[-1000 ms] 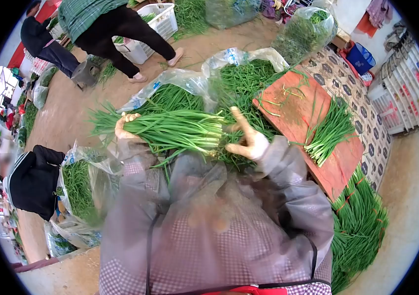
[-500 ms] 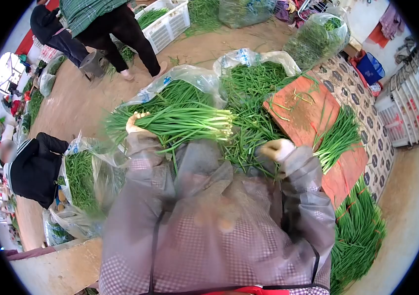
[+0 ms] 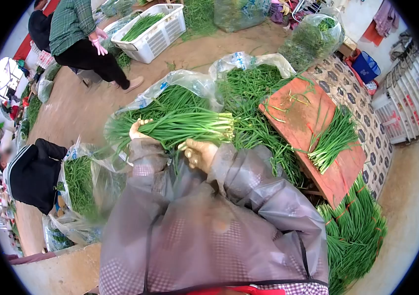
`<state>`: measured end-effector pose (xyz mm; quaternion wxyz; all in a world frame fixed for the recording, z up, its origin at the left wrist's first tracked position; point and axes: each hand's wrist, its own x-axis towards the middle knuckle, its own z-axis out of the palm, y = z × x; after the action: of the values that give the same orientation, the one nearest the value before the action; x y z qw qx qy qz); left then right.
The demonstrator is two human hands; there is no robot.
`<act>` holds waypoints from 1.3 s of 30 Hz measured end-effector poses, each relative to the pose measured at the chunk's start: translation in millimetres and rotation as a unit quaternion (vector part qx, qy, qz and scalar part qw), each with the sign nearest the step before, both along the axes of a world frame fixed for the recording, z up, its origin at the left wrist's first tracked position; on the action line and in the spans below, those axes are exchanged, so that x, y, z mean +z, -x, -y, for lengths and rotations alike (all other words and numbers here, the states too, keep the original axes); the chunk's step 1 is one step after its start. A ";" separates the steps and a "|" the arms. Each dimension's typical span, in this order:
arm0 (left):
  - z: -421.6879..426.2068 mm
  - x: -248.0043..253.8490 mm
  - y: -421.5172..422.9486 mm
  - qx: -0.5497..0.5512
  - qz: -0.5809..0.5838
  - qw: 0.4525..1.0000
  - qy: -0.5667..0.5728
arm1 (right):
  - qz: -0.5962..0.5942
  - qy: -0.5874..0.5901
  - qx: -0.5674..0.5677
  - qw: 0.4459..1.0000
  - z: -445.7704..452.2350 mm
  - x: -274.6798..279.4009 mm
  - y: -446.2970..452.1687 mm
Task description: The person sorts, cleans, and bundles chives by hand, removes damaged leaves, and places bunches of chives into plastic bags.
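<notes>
Our left hand (image 3: pixel 138 129) is clamped around the leafy part of a garlic chive bunch (image 3: pixel 189 124) above an open plastic bag (image 3: pixel 186 78); our right hand (image 3: pixel 201 154) curls beside it, whether pinching anything we cannot tell. We judge the bunch light, floppy-leaved and easily bruised, best held gently toward its firmer pale stems (image 3: pixel 225 126).

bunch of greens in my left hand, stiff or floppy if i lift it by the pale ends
The bunch of greens would likely droop along its long, thin leaves; the pale ends look stiffer. With no band visible on it, it might slip apart.
</notes>
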<state>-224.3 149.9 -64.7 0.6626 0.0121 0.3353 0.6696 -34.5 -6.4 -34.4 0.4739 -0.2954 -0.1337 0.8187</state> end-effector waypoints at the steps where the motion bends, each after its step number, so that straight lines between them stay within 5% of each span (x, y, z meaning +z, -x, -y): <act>1: -1.5 -0.6 3.0 -0.020 0.007 1.000 0.007 | 0.001 -0.001 0.000 1.000 4.0 4.5 -3.6; 3: -6.0 -5.4 9.0 -0.008 0.000 1.000 0.031 | -0.057 -0.175 0.085 0.979 17.7 9.1 -23.3; 7: -9.4 -17.8 13.0 -0.004 0.003 1.000 -0.002 | -0.115 -0.297 0.161 0.934 50.8 14.2 -79.5; 9: -4.8 -17.6 12.6 -0.010 0.007 1.000 0.012 | 0.010 -0.343 0.273 0.899 68.8 51.4 -108.3; 12: -2.9 -15.2 8.7 -0.012 0.012 1.000 0.005 | 0.149 -0.246 0.312 0.906 79.1 93.4 -129.0; 16: -4.7 -20.6 11.5 -0.032 0.015 0.999 0.025 | 0.272 -0.163 0.005 0.948 67.0 77.3 -124.2; 19: -6.6 -25.7 10.7 -0.020 0.016 1.000 0.004 | 0.366 -0.131 -0.093 0.917 51.2 47.9 -111.4; 25: -1.0 -22.3 8.6 -0.033 0.018 0.999 -0.014 | 0.366 -0.120 -0.212 0.898 36.7 32.5 -78.3; 27: -1.9 -23.3 6.7 -0.016 0.021 1.000 0.000 | 0.537 -0.291 -0.339 0.716 35.4 35.7 -71.8; 28: -2.9 -23.9 7.0 -0.016 0.021 1.000 0.000 | 0.485 -0.215 -0.272 0.803 36.6 20.6 -73.9; 32: -4.7 -28.4 9.7 -0.011 0.015 1.000 -0.004 | 0.485 -0.227 -0.244 0.809 33.7 8.0 -76.6; 35: -5.0 -31.1 11.3 -0.006 0.020 1.000 -0.017 | 0.235 -0.178 -0.251 0.922 34.5 30.1 -67.8; 37: -4.2 -30.6 10.2 0.002 0.024 1.000 -0.010 | 0.630 -0.249 -0.148 0.721 28.9 30.7 -72.2; 39: -3.4 -29.8 8.2 0.010 0.026 0.999 -0.031 | 0.619 -0.242 -0.192 0.722 23.9 17.4 -62.3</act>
<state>-232.5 153.2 -94.5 0.6638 0.0120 0.2974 0.6861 27.8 -30.3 -17.1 0.4878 -0.6312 -0.5316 0.2847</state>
